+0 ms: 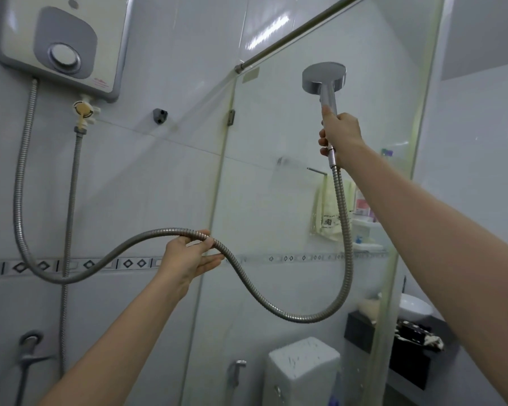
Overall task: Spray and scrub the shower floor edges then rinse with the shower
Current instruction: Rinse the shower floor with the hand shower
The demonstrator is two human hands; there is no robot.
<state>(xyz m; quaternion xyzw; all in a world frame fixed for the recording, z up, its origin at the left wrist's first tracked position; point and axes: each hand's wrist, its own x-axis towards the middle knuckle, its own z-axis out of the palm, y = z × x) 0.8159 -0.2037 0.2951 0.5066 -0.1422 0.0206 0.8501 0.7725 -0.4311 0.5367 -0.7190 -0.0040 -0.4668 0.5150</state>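
Shower head (324, 77) raised high before the glass panel (276, 200), its handle gripped in the right hand (339, 133), fingers curled round it. Left hand (188, 256) pinches the metal hose (247, 278) mid-span between thumb and fingers. Hose loops back to the water heater (62, 45) on the tiled wall.

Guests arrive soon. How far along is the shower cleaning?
Neither hand holds a sprayer or brush, so scrubbing may be finished; the floor is out of view. In hand: the right hand grips the shower head, off its wall bracket; the left hand holds the hose. No water shows, so rinsing seems left.
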